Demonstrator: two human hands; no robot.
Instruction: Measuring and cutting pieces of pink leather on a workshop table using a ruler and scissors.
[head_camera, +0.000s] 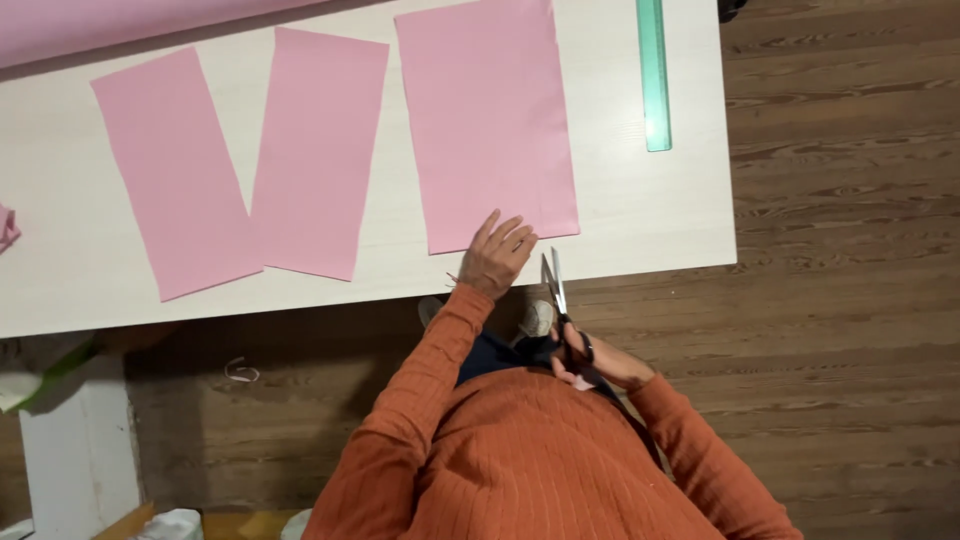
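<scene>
My left hand (497, 256) lies flat on the near edge of a pink fabric rectangle (487, 120) on the white table (640, 210), fingers spread. My right hand (580, 362) holds a pair of scissors (556, 290) by the black handles, below the table's front edge. The blades are parted and point up toward the fabric's near right corner. Two more pink fabric rectangles (172, 170) (318, 150) lie side by side to the left, their near corners overlapping.
A long green ruler (653, 75) lies along the table's right side. A pink fabric roll (100, 25) runs across the far left. A wooden floor (850, 250) lies to the right. A white cabinet (75, 450) stands low left.
</scene>
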